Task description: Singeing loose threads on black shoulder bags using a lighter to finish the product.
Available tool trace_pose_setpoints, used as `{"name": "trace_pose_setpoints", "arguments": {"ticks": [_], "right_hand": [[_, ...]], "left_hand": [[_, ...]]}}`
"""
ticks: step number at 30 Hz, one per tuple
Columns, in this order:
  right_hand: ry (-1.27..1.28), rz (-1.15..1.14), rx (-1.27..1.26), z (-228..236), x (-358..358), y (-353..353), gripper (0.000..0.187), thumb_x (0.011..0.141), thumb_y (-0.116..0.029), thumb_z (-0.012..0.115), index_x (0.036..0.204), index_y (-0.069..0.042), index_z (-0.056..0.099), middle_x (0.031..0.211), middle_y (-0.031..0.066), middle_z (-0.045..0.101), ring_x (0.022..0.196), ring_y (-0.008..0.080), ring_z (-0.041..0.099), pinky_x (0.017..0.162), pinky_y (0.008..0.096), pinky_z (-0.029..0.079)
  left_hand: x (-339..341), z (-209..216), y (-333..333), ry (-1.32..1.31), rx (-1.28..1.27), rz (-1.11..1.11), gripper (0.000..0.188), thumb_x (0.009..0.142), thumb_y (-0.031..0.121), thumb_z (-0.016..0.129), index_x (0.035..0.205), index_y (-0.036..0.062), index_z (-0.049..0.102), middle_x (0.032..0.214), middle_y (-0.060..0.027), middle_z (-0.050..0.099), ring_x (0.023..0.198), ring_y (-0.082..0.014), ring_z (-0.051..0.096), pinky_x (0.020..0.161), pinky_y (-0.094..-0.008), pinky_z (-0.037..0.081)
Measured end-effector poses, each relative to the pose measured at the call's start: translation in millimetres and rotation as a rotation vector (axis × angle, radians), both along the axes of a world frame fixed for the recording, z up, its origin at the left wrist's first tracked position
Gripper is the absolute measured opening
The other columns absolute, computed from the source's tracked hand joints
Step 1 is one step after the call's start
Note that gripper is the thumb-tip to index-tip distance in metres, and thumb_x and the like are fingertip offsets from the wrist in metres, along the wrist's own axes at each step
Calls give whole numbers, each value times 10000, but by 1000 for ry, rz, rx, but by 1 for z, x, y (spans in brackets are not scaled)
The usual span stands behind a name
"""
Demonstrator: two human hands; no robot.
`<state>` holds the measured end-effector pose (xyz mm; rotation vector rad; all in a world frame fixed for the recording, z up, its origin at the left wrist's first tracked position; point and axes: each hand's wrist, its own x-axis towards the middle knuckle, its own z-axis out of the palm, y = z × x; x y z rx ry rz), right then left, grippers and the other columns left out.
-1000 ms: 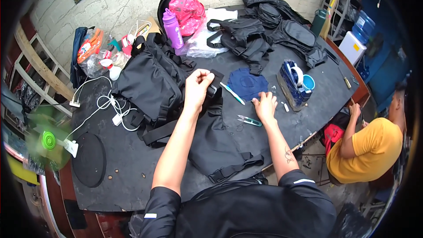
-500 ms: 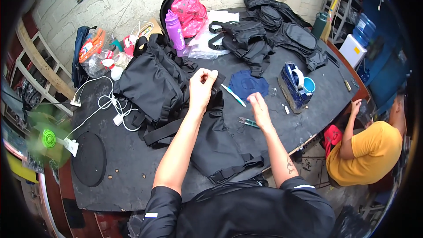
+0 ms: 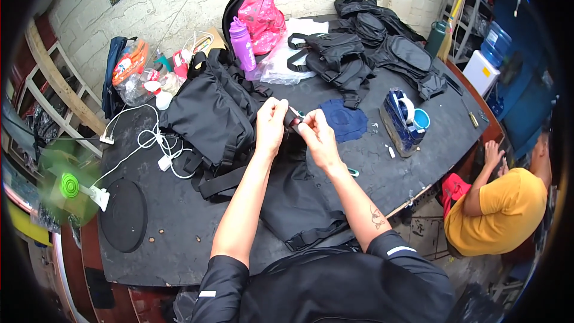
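Note:
My left hand [image 3: 272, 127] is closed on a black strap [image 3: 292, 118] above the table. From the other side, my right hand [image 3: 320, 139] pinches the same strap, its fingers almost meeting the left ones. Below both wrists lies a black bag [image 3: 299, 203] with a buckled strap along its near edge. Partly hidden by my right forearm, a green-handled thread snipper [image 3: 353, 172] rests on the table. A round dark blue cloth [image 3: 342, 121] is spread just beyond my right hand.
Left of my hands sits a larger black bag [image 3: 209, 116], near white cables [image 3: 156, 142] and a spinning green fan [image 3: 70, 185]. A tape dispenser [image 3: 399, 125] stands to the right. Farther back are a purple bottle [image 3: 241, 46] and a pink backpack [image 3: 263, 18]. A person in yellow [image 3: 499, 209] sits at right.
My right hand has come in from the right and now pinches the strap beside my left hand. The white and green pen is mostly hidden. The other person's hand has shifted.

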<state>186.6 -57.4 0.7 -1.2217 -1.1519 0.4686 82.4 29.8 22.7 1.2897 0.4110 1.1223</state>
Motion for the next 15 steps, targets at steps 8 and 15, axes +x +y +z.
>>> {"name": "trace_pose_setpoints", "arguments": {"ticks": [8,15], "right_hand": [[-119,-206,77,-2,-14,10,219,726,-92,627,830,-21,448,722,127,579,652,286,595,624,349,487],[-104,-179,69,-6,-13,6,198,770,-111,625,854,-21,469,728,80,573,636,199,569,614,301,470]], "left_hand": [[2,-3,-2,-77,-89,-108,188,939,151,452,777,54,447,875,-171,657,727,-172,640,698,-286,525],[1,0,-4,-67,-162,-117,190,931,134,482,771,38,449,854,-170,654,701,-169,635,662,-268,518]]}}
